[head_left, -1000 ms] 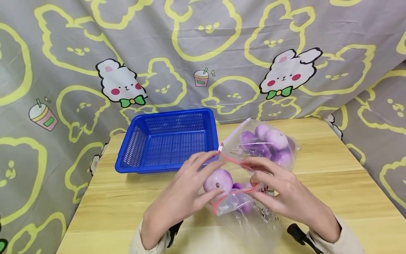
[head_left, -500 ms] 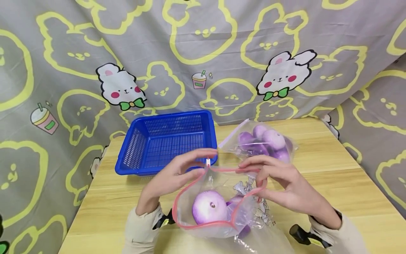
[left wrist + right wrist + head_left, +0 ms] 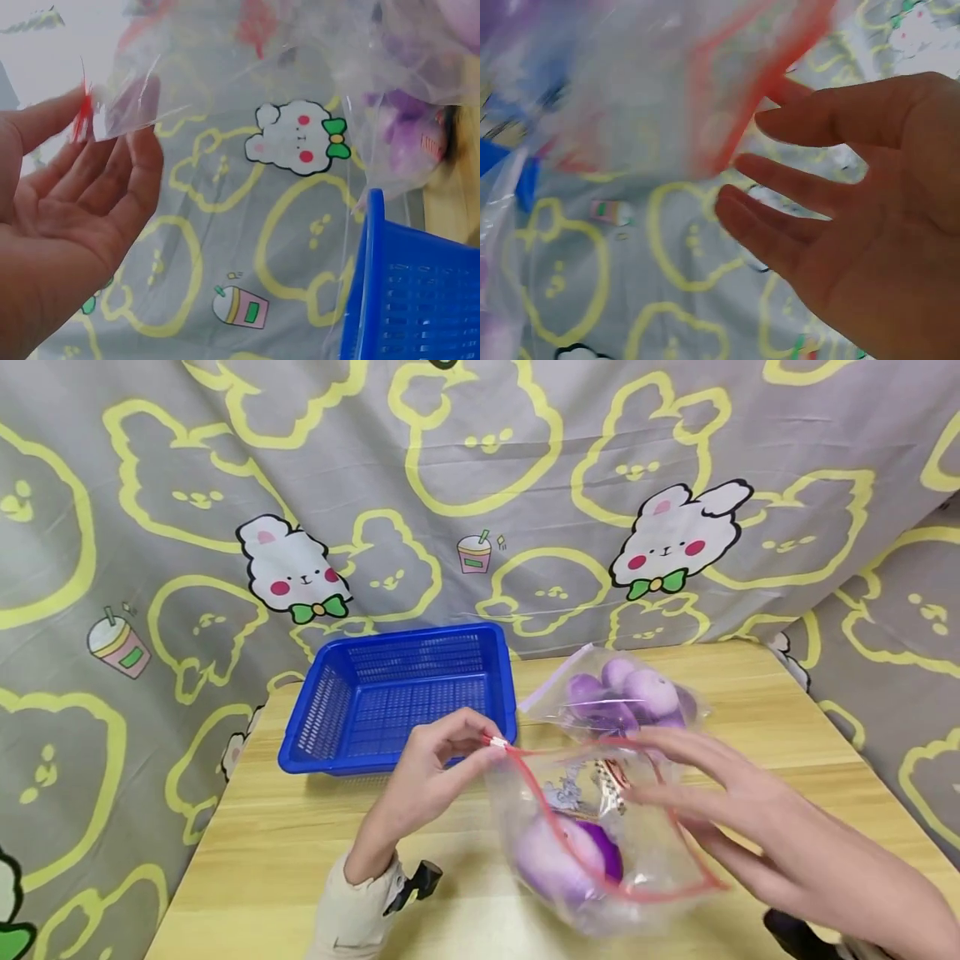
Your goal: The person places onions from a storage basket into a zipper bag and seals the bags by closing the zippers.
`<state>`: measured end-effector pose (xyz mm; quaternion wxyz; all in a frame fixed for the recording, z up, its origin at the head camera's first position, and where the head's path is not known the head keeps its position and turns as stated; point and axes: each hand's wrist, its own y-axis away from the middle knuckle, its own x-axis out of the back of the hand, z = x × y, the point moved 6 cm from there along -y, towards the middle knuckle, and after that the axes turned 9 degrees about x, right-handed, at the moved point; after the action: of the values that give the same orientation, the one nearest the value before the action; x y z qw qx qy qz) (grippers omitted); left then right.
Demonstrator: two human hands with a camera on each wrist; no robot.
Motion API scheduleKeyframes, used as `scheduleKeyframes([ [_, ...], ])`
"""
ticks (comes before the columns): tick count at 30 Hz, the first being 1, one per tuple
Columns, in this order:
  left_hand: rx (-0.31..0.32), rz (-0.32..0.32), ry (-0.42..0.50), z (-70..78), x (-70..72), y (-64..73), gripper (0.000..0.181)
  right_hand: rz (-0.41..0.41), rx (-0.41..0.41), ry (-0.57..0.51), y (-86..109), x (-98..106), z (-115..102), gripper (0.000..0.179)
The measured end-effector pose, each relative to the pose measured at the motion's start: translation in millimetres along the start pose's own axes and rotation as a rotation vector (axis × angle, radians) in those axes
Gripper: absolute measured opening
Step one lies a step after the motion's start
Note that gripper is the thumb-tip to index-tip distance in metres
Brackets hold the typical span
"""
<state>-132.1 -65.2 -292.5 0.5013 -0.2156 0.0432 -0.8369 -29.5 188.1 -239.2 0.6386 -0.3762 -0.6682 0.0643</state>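
A clear zip bag (image 3: 652, 895) with a red zip edge hangs tilted above the table, its mouth spread wide. Inside it lies a purple onion (image 3: 551, 860), with a darker purple one partly behind it. My left hand (image 3: 431, 768) pinches the corner of the bag at the white slider (image 3: 498, 742); the left wrist view shows thumb and fingers on the red zip end. At the other side of the mouth, my right hand (image 3: 757, 827) has its fingers spread and extended, overlapping the rim. In the right wrist view, its thumb and fingers stand apart beside the blurred red edge.
A blue plastic basket (image 3: 401, 758) stands at the back left of the wooden table (image 3: 255, 868). To its right lies a second clear bag (image 3: 551, 681) with a pale purple zip edge, holding several purple onions. A patterned curtain (image 3: 420, 460) hangs close behind.
The bag's mouth has been pulled wider and swung to the right. My left hand has taken hold of the slider corner, while my right hand has moved right and its fingers have spread.
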Motion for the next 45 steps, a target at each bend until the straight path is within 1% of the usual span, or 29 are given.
scheduleKeyframes([
  [1,0.003,0.026,-0.004,0.7,1.8,0.8,0.008,-0.006,0.022,0.003,0.9,3.4,-5.6,0.039],
  [2,0.008,0.049,-0.009,1.2,3.4,1.7,0.008,-0.022,0.022,0.002,2.1,5.4,-9.7,0.038],
  [4,0.01,0.085,-0.023,1.4,6.5,3.7,0.008,-0.067,-0.038,0.003,5.2,5.9,-12.2,0.034],
  [5,0.008,0.098,-0.03,1.6,7.9,4.8,0.008,-0.086,-0.072,0.009,6.9,4.2,-10.5,0.037],
  [7,0.003,0.113,-0.046,1.5,10.0,6.8,0.009,-0.128,-0.154,0.023,11.4,-1.3,-2.2,0.051],
  [9,-0.002,0.121,-0.06,1.0,12.0,9.1,0.009,-0.148,-0.197,0.06,15.9,-8.4,9.7,0.062],
  [10,-0.005,0.124,-0.067,0.5,13.2,10.1,0.009,-0.147,-0.198,0.079,17.8,-12.2,16.7,0.061],
  [12,-0.014,0.128,-0.077,-0.2,15.8,12.1,0.009,-0.15,-0.189,0.127,20.9,-19.9,31.6,0.053],
  [14,-0.029,0.145,-0.086,-0.7,19.7,14.0,0.01,-0.142,-0.167,0.166,22.6,-26.3,45.0,0.04],
  [15,-0.037,0.159,-0.087,-0.9,22.2,14.8,0.01,-0.151,-0.176,0.18,23.6,-29.1,51.4,0.034],
  [17,-0.048,0.195,-0.088,-1.6,27.7,16.5,0.011,-0.166,-0.184,0.174,26.5,-33.9,60.9,0.03],
  [19,-0.055,0.238,-0.096,-2.4,33.0,17.7,0.01,-0.165,-0.178,0.139,28.3,-35.5,65.8,0.029],
  [21,-0.061,0.297,-0.127,-3.2,38.2,18.7,0.008,-0.157,-0.188,0.073,29.1,-35.7,68.6,0.027],
  [25,-0.075,0.441,-0.242,-5.9,46.5,19.9,0.006,-0.093,-0.175,-0.022,22.6,-31.8,67.6,0.024],
  [27,-0.071,0.493,-0.242,-9.3,50.3,19.7,0.006,-0.034,-0.163,-0.037,16.9,-28.3,66.3,0.022],
  [28,-0.063,0.503,-0.214,-11.9,51.8,19.2,0.008,0.005,-0.146,-0.036,13.6,-26.2,65.3,0.016],
  [29,-0.052,0.504,-0.176,-14.5,52.8,18.7,0.009,0.043,-0.136,-0.034,10.7,-24.3,64.9,0.009],
  [30,-0.036,0.497,-0.135,-17.4,53.3,18.2,0.009,0.095,-0.117,-0.031,7.9,-21.8,64.3,0.007],
  [32,-0.005,0.473,-0.064,-23.0,53.1,17.4,0.011,0.212,-0.108,-0.038,4.4,-17.1,64.6,0.026],
  [33,0.01,0.463,-0.039,-25.6,52.4,17.2,0.011,0.273,-0.107,-0.061,3.5,-15.2,65.2,0.033],
  [34,0.023,0.452,-0.026,-28.3,51.3,16.7,0.012,0.331,-0.118,-0.094,3.0,-14.2,66.1,0.033],
  [36,0.046,0.431,-0.014,-32.9,48.0,15.1,0.014,0.433,-0.149,-0.174,3.7,-14.5,68.0,0.03],
  [37,0.055,0.423,-0.01,-34.9,46.1,14.0,0.015,0.466,-0.175,-0.209,4.2,-15.7,68.6,0.026],
  [39,0.078,0.407,-0.008,-40.7,42.9,12.1,0.016,0.509,-0.193,-0.305,3.6,-20.2,68.9,0.022],
  [41,0.092,0.404,-0.016,-43.7,41.4,11.9,0.014,0.518,-0.21,-0.352,3.0,-24.8,68.6,0.02],
  [42,0.09,0.409,-0.041,-42.5,41.4,12.3,0.013,0.517,-0.205,-0.363,2.8,-26.5,68.4,0.02],
  [44,0.042,0.43,-0.133,-34.2,42.5,13.1,0.016,0.509,-0.184,-0.365,3.0,-28.9,68.2,0.018],
  [45,-0.004,0.443,-0.19,-25.5,42.0,13.0,0.019,0.502,-0.169,-0.342,3.3,-29.4,68.0,0.019],
])
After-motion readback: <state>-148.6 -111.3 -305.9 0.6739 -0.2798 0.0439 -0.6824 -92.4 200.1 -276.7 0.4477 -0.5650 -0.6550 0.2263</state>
